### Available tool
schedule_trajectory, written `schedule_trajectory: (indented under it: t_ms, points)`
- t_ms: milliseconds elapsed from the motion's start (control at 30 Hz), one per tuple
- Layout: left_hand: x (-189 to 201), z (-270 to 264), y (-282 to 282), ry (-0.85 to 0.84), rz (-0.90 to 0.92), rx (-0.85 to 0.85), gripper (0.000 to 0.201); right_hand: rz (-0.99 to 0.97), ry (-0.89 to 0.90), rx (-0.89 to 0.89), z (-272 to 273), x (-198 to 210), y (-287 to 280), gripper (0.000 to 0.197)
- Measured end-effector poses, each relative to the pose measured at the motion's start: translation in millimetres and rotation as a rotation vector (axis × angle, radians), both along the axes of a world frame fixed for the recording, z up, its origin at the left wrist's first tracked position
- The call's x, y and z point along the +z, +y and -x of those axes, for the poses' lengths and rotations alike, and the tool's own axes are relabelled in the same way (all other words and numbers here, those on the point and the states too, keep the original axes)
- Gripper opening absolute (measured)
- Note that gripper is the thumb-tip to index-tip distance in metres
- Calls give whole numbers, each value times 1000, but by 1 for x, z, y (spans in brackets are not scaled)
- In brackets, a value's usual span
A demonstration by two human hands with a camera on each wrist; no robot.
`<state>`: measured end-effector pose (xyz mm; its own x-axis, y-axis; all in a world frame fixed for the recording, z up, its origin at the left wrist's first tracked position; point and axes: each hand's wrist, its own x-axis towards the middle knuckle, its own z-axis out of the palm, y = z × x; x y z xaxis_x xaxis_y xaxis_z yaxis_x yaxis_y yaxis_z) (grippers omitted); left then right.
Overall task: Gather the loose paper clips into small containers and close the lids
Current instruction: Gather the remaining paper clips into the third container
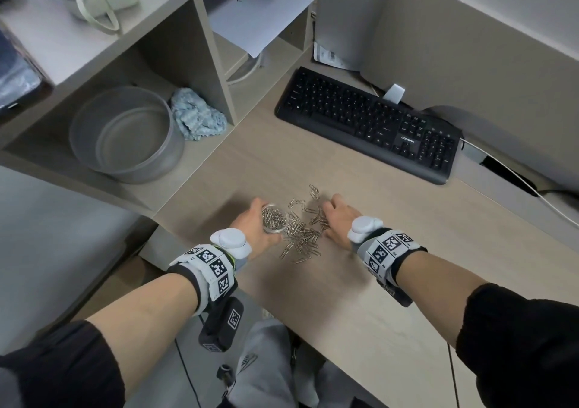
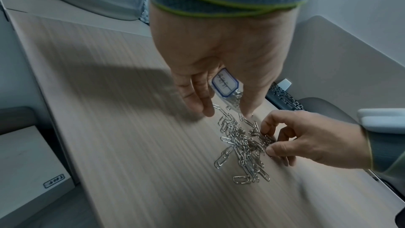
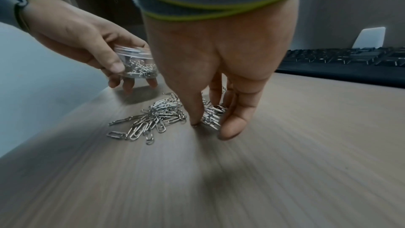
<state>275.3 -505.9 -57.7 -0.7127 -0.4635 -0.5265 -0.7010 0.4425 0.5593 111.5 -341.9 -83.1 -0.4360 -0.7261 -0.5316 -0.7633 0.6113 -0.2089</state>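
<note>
A pile of silver paper clips lies on the wooden desk between my hands. My left hand grips a small clear round container partly filled with clips. It holds the container just above the desk at the pile's left edge. The container's open mouth faces up, and a blue-bordered label shows on its underside. My right hand reaches down on the pile's right side, thumb and fingers pinching a bunch of clips. No lid is in view.
A black keyboard sits behind the pile, with a white cable to its right. On the shelf at left are a grey round tub and a blue cloth. The desk's front edge runs just below my left wrist.
</note>
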Motion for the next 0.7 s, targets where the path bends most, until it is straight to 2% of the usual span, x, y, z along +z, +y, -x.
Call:
schedule_trajectory:
  t_ms: [200, 367, 467, 533, 700]
  points:
    - [-3, 2, 7, 3, 17, -5, 67, -10, 0, -1, -5, -1, 1, 38]
    - [-2, 4, 16, 5, 18, -13, 68, -59, -68, -151, -1, 7, 5, 26]
    - [0, 7, 23, 14, 32, -22, 67, 84, -229, -424, 3, 16, 12, 11]
    - [1, 10, 30, 10, 35, -32, 66, 179, -369, -571, 5, 27, 15, 11]
    - [6, 18, 52, 25, 41, -68, 70, 337, -547, -615, 4, 66, 7, 19]
